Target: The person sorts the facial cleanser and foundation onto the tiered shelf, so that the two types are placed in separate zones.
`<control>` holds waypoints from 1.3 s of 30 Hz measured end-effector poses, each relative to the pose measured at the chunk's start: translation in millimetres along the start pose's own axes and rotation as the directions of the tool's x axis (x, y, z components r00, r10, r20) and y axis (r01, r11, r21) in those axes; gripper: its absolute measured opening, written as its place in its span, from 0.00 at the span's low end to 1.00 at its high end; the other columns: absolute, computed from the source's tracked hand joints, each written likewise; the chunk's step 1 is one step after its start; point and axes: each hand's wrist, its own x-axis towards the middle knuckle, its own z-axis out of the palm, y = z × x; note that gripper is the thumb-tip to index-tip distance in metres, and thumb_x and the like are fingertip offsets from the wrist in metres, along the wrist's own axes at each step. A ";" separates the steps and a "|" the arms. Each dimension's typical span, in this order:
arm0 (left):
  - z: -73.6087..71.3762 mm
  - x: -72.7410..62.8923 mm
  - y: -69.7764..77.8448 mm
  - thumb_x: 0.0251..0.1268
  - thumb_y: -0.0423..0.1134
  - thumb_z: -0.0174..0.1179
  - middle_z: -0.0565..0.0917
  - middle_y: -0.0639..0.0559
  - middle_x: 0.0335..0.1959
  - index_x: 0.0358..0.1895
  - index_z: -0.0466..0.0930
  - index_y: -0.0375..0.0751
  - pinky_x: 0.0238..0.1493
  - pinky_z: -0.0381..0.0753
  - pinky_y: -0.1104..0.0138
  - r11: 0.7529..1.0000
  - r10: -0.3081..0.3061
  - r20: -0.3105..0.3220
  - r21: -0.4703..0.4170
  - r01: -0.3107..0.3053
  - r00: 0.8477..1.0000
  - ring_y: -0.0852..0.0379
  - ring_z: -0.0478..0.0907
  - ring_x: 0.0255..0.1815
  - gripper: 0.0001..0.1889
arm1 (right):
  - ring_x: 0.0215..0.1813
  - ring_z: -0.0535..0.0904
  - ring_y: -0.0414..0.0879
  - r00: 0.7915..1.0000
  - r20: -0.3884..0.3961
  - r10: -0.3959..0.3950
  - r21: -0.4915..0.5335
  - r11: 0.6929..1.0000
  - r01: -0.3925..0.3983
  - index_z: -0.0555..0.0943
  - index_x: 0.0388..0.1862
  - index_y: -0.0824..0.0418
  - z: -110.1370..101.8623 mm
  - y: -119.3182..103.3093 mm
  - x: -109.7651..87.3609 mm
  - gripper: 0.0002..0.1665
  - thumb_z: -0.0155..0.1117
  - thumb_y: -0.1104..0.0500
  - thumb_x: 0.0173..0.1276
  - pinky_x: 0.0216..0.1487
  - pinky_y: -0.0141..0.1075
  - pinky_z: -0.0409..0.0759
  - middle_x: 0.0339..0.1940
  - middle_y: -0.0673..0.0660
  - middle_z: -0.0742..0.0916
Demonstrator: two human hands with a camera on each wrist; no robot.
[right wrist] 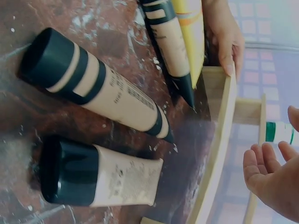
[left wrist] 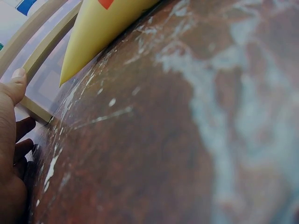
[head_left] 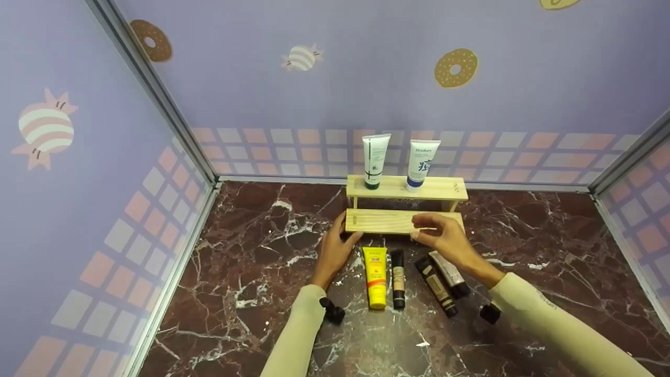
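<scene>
A two-tier wooden display rack (head_left: 387, 222) stands near the back wall. My left hand (head_left: 335, 248) holds the left end of its lower tier, thumb against the front edge (left wrist: 32, 63) and fingers around the side. My right hand (head_left: 445, 238) is over the right part of that tier with nothing in it, its fingers (right wrist: 261, 161) loosely bent and apart. On the upper tier stand a white tube with a green cap (head_left: 375, 159) and a white tube with a blue base (head_left: 421, 163).
In front of the rack, a yellow tube (head_left: 375, 277) and a slim black-and-beige tube (head_left: 398, 280) lie side by side. Another black-and-beige tube (head_left: 437, 285) and a pale tube with a black cap (head_left: 450, 273) lie under the right wrist. Patterned walls enclose the dark marbled tabletop (head_left: 251, 283).
</scene>
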 end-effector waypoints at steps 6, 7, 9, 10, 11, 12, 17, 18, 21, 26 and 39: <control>0.8 0.8 -1.1 0.80 0.52 0.69 0.78 0.38 0.78 0.86 0.63 0.36 0.80 0.71 0.46 1.000 -0.019 0.001 -0.008 0.019 1.000 0.43 0.77 0.78 0.42 | 0.66 0.83 0.76 0.998 0.063 0.003 -0.031 1.000 -0.001 0.81 0.68 0.78 9.4 5.9 -4.5 0.28 0.76 0.68 0.74 0.67 0.42 0.85 0.64 0.76 0.86; 0.8 0.8 -1.0 0.80 0.52 0.69 0.78 0.38 0.78 0.86 0.63 0.36 0.80 0.71 0.46 1.000 -0.024 0.002 -0.009 0.024 1.000 0.43 0.77 0.78 0.42 | 0.66 0.82 0.77 0.997 0.071 0.004 -0.032 0.999 -0.001 0.81 0.68 0.78 10.7 6.7 -5.0 0.27 0.76 0.67 0.74 0.68 0.45 0.85 0.64 0.77 0.86; 0.7 0.5 -0.6 0.80 0.52 0.69 0.78 0.38 0.77 0.87 0.63 0.36 0.80 0.71 0.46 0.999 -0.032 0.004 -0.012 0.032 0.999 0.43 0.77 0.77 0.42 | 0.67 0.82 0.75 0.996 0.086 -0.001 -0.041 0.999 0.004 0.81 0.68 0.77 12.8 7.9 -6.1 0.28 0.76 0.66 0.75 0.70 0.49 0.83 0.65 0.77 0.85; 0.7 0.5 -0.4 0.80 0.52 0.70 0.78 0.37 0.77 0.87 0.63 0.36 0.80 0.71 0.46 0.999 -0.033 0.003 -0.012 0.033 0.999 0.43 0.77 0.77 0.42 | 0.67 0.82 0.75 0.996 0.092 -0.001 -0.043 0.999 0.005 0.81 0.68 0.77 13.7 8.4 -6.5 0.28 0.76 0.66 0.75 0.71 0.51 0.83 0.65 0.77 0.85; 0.6 0.3 -0.2 0.80 0.52 0.70 0.78 0.37 0.77 0.87 0.63 0.36 0.80 0.71 0.46 0.999 -0.035 0.004 -0.012 0.035 0.999 0.43 0.77 0.77 0.42 | 0.67 0.82 0.75 0.995 0.097 -0.001 -0.046 0.999 0.006 0.80 0.68 0.78 14.9 8.9 -6.9 0.28 0.76 0.65 0.75 0.71 0.53 0.82 0.66 0.77 0.85; 0.6 0.2 -0.3 0.80 0.52 0.70 0.78 0.37 0.77 0.87 0.63 0.36 0.80 0.71 0.46 0.999 -0.036 0.005 -0.011 0.036 0.999 0.43 0.77 0.77 0.42 | 0.67 0.82 0.75 0.995 0.104 -0.002 -0.049 0.999 0.007 0.80 0.69 0.78 15.8 9.4 -7.5 0.28 0.76 0.65 0.75 0.72 0.55 0.82 0.66 0.78 0.85; 1.4 -0.3 -1.9 0.80 0.51 0.70 0.77 0.36 0.78 0.86 0.63 0.36 0.81 0.70 0.46 0.999 -0.035 0.004 -0.007 0.035 0.999 0.42 0.77 0.77 0.42 | 0.68 0.82 0.75 0.990 0.142 -0.004 -0.089 0.996 0.017 0.81 0.69 0.76 19.7 14.7 -10.1 0.30 0.77 0.61 0.75 0.72 0.60 0.79 0.68 0.76 0.84; 1.6 -0.5 -2.2 0.80 0.51 0.69 0.76 0.36 0.78 0.86 0.63 0.35 0.80 0.71 0.46 0.999 -0.033 0.005 -0.004 0.033 0.999 0.41 0.77 0.77 0.42 | 0.68 0.82 0.75 0.989 0.150 -0.002 -0.099 0.995 0.017 0.81 0.70 0.75 20.1 16.3 -10.8 0.31 0.78 0.60 0.75 0.72 0.61 0.79 0.68 0.75 0.84; 1.4 -0.5 -1.3 0.80 0.51 0.70 0.75 0.35 0.79 0.86 0.63 0.35 0.79 0.72 0.45 0.999 -0.033 0.008 0.001 0.033 0.999 0.41 0.77 0.77 0.42 | 0.70 0.81 0.72 0.986 0.166 -0.006 -0.158 0.987 0.032 0.82 0.70 0.72 21.5 20.4 -12.6 0.33 0.80 0.56 0.73 0.73 0.62 0.79 0.69 0.70 0.85; 0.7 -0.1 -0.2 0.80 0.52 0.69 0.75 0.35 0.79 0.87 0.63 0.35 0.79 0.72 0.45 1.000 -0.029 0.011 0.005 0.029 1.000 0.41 0.77 0.77 0.42 | 0.71 0.82 0.65 0.982 0.187 -0.024 -0.268 0.960 0.075 0.83 0.71 0.68 24.3 25.8 -14.3 0.36 0.82 0.51 0.71 0.75 0.63 0.76 0.69 0.65 0.87; -0.9 0.3 -0.1 0.80 0.53 0.69 0.76 0.36 0.79 0.87 0.62 0.35 0.80 0.71 0.45 1.000 -0.021 0.007 0.016 0.021 1.000 0.41 0.75 0.79 0.43 | 0.69 0.82 0.65 0.969 0.239 -0.059 -0.386 0.910 0.151 0.82 0.70 0.71 36.6 36.9 -9.5 0.39 0.85 0.51 0.68 0.72 0.63 0.77 0.66 0.66 0.87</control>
